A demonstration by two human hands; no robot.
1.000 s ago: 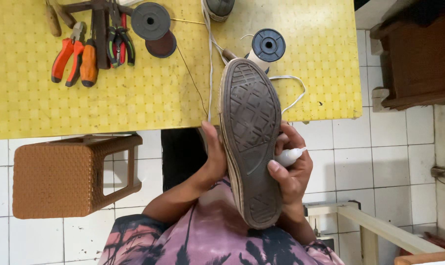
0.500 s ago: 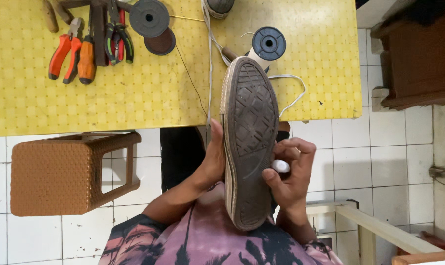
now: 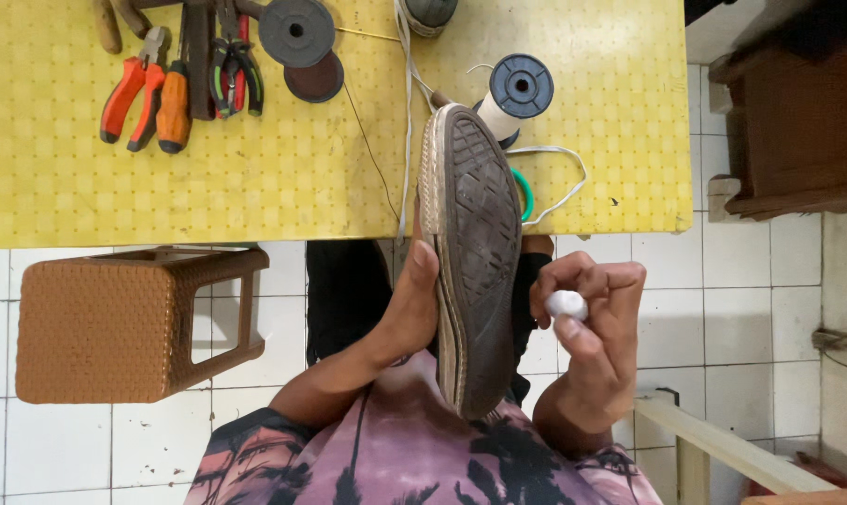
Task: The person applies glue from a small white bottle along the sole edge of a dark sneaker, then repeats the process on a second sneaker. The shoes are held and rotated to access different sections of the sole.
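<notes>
While left hand [image 3: 414, 304] fingers grip the shoe [image 3: 475, 252], right hand [image 3: 592, 327] fingers pinch a white lump [image 3: 566, 304]

At frame centre the shoe [image 3: 475, 252] shows a matt, worn rubber sole with rough tread and a stitched pale edge. The yellow table cover [image 3: 283, 178] looks like textured plastic — faintly glossy — while the brown stool [image 3: 115, 323] at lower left has a woven, matt finish. The pliers [image 3: 134, 89] at upper left have smooth orange plastic grips — metal jaws.

Small shoe-repair workshop, pliers [image 3: 134, 98] and thread spools [image 3: 520, 87] (yellow worktable [image 3: 283, 187]), tiled floor [image 3: 704, 309]
</notes>
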